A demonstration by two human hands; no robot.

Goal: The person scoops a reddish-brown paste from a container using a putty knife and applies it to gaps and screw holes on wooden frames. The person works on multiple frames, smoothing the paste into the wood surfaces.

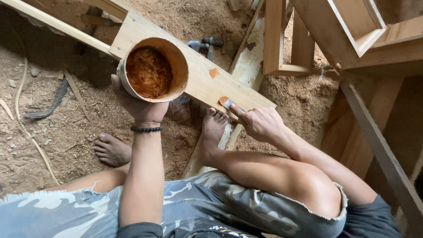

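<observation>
Left hand (140, 105): fingers closed around tub of orange wood filler (152, 69), above plank (200, 76).
Right hand (261, 123): fingers pinching putty knife (226, 102) at plank's near edge.

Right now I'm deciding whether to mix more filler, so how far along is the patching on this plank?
One orange filler patch already sits on the plank. In hand: the right hand presses a small putty knife, loaded with orange paste, at the plank's near edge, while the left hand holds the tub, which has paste across its bottom. The rest of the plank's visible face is bare wood.
</observation>
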